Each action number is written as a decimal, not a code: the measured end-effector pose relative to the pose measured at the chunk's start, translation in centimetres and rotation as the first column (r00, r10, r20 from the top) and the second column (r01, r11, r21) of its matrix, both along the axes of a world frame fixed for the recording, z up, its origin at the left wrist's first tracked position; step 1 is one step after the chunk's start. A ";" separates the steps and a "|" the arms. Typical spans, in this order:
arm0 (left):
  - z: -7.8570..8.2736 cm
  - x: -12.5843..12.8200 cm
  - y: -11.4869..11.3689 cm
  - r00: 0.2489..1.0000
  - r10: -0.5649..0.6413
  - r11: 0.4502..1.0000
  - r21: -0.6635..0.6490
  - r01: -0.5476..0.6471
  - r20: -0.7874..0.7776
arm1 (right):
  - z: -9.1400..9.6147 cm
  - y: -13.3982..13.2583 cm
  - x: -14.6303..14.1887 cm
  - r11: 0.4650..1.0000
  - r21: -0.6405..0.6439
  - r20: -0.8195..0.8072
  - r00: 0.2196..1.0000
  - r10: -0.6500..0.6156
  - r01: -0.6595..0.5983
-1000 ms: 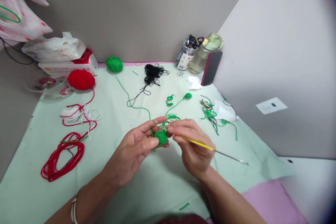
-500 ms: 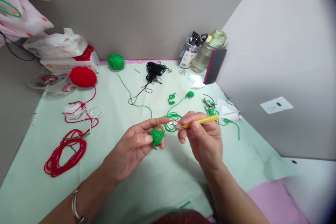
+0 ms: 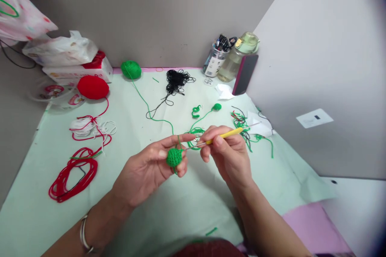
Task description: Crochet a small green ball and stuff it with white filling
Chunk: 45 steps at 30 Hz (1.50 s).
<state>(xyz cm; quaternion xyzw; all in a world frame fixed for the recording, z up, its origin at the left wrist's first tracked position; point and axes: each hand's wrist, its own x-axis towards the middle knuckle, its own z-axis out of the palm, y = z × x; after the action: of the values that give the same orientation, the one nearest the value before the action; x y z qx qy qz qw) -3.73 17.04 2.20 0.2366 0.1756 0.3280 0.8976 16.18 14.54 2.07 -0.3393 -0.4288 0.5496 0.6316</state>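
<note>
My left hand (image 3: 150,168) pinches a small round green crochet piece (image 3: 174,157) between thumb and fingers, above the pale green table cover (image 3: 169,213). My right hand (image 3: 230,154) is closed on a yellow-handled crochet hook (image 3: 224,135). Its metal tip points left toward the piece. A green strand runs from the piece across the cover to a green yarn ball (image 3: 131,69) at the back.
A red yarn ball (image 3: 93,87), red yarn loops (image 3: 74,172) and white thread lie at the left. Black thread (image 3: 176,81), green scraps (image 3: 244,128), a pen jar (image 3: 214,61), a bottle (image 3: 238,54) and a phone (image 3: 244,74) stand at the back right. Bags and boxes (image 3: 69,60) fill the back left corner.
My right hand turned the hook from pointing lower right to lying nearly level, tip toward the green piece. My left hand shifted the piece slightly left and down.
</note>
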 end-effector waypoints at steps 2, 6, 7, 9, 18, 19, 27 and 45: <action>0.0 -0.1 0.0 0.998 0.013 0.999 0.050 -0.010 -0.068 | 0.0 0.0 0.2 1.000 -0.020 -0.003 1.000 0.007 -0.007; 0.0 -0.2 -0.5 0.970 0.081 0.980 0.194 -0.036 -0.228 | -0.5 -0.1 -0.3 1.000 0.002 0.019 0.999 0.028 -0.028; 0.1 -0.1 -0.7 0.962 0.094 0.976 0.214 -0.039 -0.254 | -0.7 -0.2 -0.5 0.999 0.043 0.054 0.998 0.013 -0.016; 0.2 0.0 -1.0 0.943 0.122 0.969 0.242 -0.046 -0.308 | -1.1 -0.4 -1.0 0.990 0.140 0.142 0.989 -0.046 0.026; 0.7 0.0 -1.1 0.772 0.323 0.891 0.451 -0.053 -0.548 | -1.0 -0.4 -1.1 0.993 0.114 0.071 0.997 -0.018 0.010; 0.8 0.0 -1.1 0.773 0.322 0.890 0.452 -0.052 -0.546 | -0.9 -0.3 -1.1 0.996 0.089 0.039 0.999 0.004 -0.007; 1.0 -0.1 -0.9 0.776 0.332 0.869 0.493 -0.031 -0.537 | -0.3 -0.1 -0.5 0.998 0.039 0.058 0.997 0.053 -0.055; 0.8 0.4 -0.5 0.710 0.381 0.797 0.600 0.073 -0.592 | 0.9 -0.8 1.2 0.910 0.349 0.644 0.763 -0.060 -0.223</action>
<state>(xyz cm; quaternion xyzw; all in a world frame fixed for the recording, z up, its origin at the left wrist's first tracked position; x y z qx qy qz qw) -3.31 16.56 2.97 0.5874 0.4062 0.3315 0.6165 17.39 13.71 2.99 -0.3487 -0.7373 0.3267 0.4777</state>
